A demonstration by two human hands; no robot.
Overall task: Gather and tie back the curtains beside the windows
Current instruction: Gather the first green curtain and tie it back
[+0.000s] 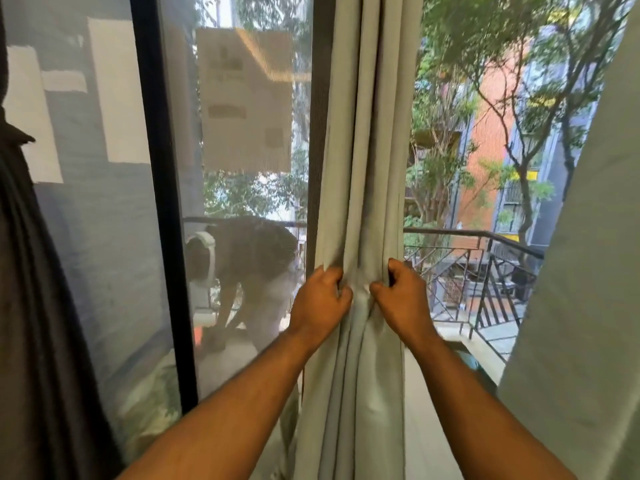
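Note:
A pale grey-green curtain (pixel 367 168) hangs in a bunched column straight ahead, between two window panes. My left hand (pixel 320 301) grips its folds from the left at about waist height. My right hand (pixel 401 296) grips the same folds from the right, fingers curled into the cloth. The two hands nearly meet, squeezing the fabric narrow between them. A second panel of the same pale curtain (pixel 581 271) hangs at the far right edge. No tie-back cord or band is visible.
A dark curtain (pixel 31 306) hangs at the far left. A black window frame (pixel 162 202) stands left of the mesh screen. Beyond the screen a person bends over on a balcony (pixel 242 268). A black railing (pixel 485 258), trees and buildings lie outside on the right.

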